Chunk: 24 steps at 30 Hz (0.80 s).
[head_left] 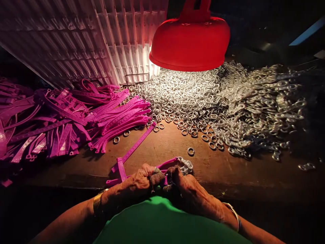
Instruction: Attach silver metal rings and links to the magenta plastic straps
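Left hand (138, 181): clenched around a purple strap (166, 164) at the near counter edge; a cloth wrap covers one finger.
Right hand (186, 184): pinched on the same strap's far end, where a metal buckle (186, 165) sits; fingertips hidden, so exact contact unclear.
Slip risk: the buckle looks small; a loose pinch could likely drop it off the counter (162, 149) edge into the lap.
Loose strap (135, 147): lies just beyond the hands; a sweeping wrist could knock it.
Stray ring (190, 151): near, easy to scatter.
Ring pile (182, 95), buckle heap (261, 108): touching; parts may mix.
Strap bundle (63, 118): far left.
Red lamp (190, 42): low, possibly hot.
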Available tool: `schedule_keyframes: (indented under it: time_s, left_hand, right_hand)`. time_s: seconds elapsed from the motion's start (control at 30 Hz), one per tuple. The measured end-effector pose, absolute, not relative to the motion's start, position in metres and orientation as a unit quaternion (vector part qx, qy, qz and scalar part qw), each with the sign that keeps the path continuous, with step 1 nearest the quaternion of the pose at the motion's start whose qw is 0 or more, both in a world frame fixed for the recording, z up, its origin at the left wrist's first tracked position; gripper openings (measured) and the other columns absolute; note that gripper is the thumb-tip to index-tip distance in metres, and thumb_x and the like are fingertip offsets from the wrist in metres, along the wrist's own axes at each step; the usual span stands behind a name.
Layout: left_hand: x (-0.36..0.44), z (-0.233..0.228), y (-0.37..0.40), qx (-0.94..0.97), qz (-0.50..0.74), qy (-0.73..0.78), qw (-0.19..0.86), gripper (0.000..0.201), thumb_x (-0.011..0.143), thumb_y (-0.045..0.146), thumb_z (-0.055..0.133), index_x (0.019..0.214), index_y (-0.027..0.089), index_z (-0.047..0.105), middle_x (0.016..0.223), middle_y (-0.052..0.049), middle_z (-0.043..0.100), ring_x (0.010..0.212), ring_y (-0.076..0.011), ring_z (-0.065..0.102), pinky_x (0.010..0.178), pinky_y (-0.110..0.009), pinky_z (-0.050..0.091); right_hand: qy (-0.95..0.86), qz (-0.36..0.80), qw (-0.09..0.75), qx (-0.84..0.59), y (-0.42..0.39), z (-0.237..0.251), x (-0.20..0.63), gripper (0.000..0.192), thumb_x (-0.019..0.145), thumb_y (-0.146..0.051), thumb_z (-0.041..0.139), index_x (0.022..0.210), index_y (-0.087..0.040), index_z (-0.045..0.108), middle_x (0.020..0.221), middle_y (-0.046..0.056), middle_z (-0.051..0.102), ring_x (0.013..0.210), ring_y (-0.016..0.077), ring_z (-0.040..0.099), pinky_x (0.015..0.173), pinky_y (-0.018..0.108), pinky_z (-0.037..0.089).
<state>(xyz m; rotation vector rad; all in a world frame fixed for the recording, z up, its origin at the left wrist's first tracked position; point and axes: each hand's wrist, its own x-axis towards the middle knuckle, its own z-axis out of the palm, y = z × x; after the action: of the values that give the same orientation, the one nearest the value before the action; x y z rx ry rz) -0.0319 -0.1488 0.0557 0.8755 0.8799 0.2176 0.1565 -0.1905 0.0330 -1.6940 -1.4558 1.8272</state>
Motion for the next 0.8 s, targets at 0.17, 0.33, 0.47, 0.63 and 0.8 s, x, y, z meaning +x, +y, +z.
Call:
schedule_keyframes:
  time_s: [0.17,0.33,0.47,0.63,0.8]
  left_hand:
    - [-0.029,0.037,-0.161,0.403,0.154,0.413,0.802,0.055,0.066,0.065,0.066,0.057,0.013,0.047,0.051,0.004,0.04,0.048,-0.0064,0.037,0.046,-0.021,0.028]
    - [-0.025,0.036,-0.166,0.394,0.19,0.443,0.783,0.054,0.067,0.063,0.066,0.06,0.012,0.053,0.054,0.0,0.049,0.048,-0.0073,0.042,0.046,-0.021,0.029]
    - [-0.023,0.036,-0.166,0.389,0.173,0.448,0.786,0.054,0.064,0.063,0.068,0.057,0.012,0.053,0.051,0.0,0.05,0.045,-0.0076,0.043,0.044,-0.021,0.03]
    - [-0.023,0.033,-0.168,0.352,0.177,0.419,0.818,0.049,0.061,0.056,0.074,0.059,0.011,0.057,0.055,-0.001,0.053,0.049,-0.0081,0.047,0.046,-0.02,0.032]
    - [-0.023,0.026,-0.154,0.344,0.177,0.43,0.816,0.05,0.06,0.058,0.074,0.065,0.011,0.059,0.055,0.0,0.054,0.049,-0.0081,0.046,0.048,-0.02,0.034]
  right_hand:
    - [-0.46,0.648,0.149,-0.588,-0.194,0.031,0.153,0.048,0.092,-0.056,0.028,0.083,-0.017,0.054,0.062,0.004,0.056,0.057,0.0149,0.053,0.05,0.023,0.042]
    - [-0.631,0.583,0.236,-0.454,-0.191,0.026,0.153,0.017,0.08,-0.031,0.055,0.085,-0.018,0.045,0.07,0.002,0.056,0.061,0.0129,0.045,0.055,0.023,0.037]
    - [-0.714,0.535,0.212,-0.4,-0.186,0.033,0.152,0.018,0.072,-0.01,0.048,0.086,-0.018,0.04,0.076,0.003,0.056,0.063,0.0116,0.043,0.054,0.023,0.034]
    - [-0.767,0.516,0.104,-0.368,-0.173,0.049,0.154,0.015,0.078,-0.011,0.046,0.093,-0.016,0.043,0.082,0.005,0.059,0.064,0.0122,0.049,0.054,0.023,0.035]
    - [-0.833,0.37,0.009,-0.411,-0.157,0.048,0.151,0.023,0.078,-0.026,0.058,0.096,-0.015,0.049,0.071,0.003,0.06,0.055,0.0128,0.048,0.048,0.023,0.026]
